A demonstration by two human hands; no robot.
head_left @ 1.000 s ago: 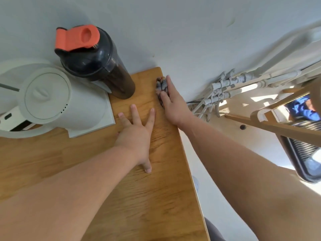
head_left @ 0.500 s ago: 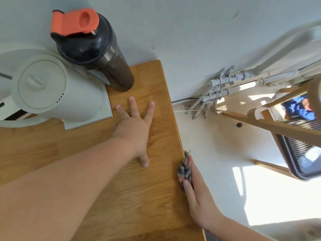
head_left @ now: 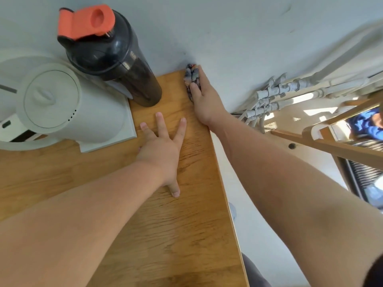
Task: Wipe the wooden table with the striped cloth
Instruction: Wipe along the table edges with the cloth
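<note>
The wooden table (head_left: 186, 235) fills the lower left, its right edge running from the wall down to the bottom of the view. My right hand (head_left: 206, 100) grips the bunched striped cloth (head_left: 191, 76) against the table's far right corner, close to the wall; most of the cloth is hidden under my fingers. My left hand (head_left: 163, 150) lies flat on the tabletop with its fingers spread, a little left of and nearer than the cloth.
A black shaker bottle (head_left: 116, 59) with an orange lid stands at the back of the table by the wall. A white electric kettle (head_left: 56, 104) sits on its base to the left. Pipes (head_left: 275, 96) and a wooden chair (head_left: 331, 146) are off the table's right side.
My right hand slid the cloth along the table's right edge from the far corner toward me, then back up to the far corner. My left hand stayed flat on the table.
</note>
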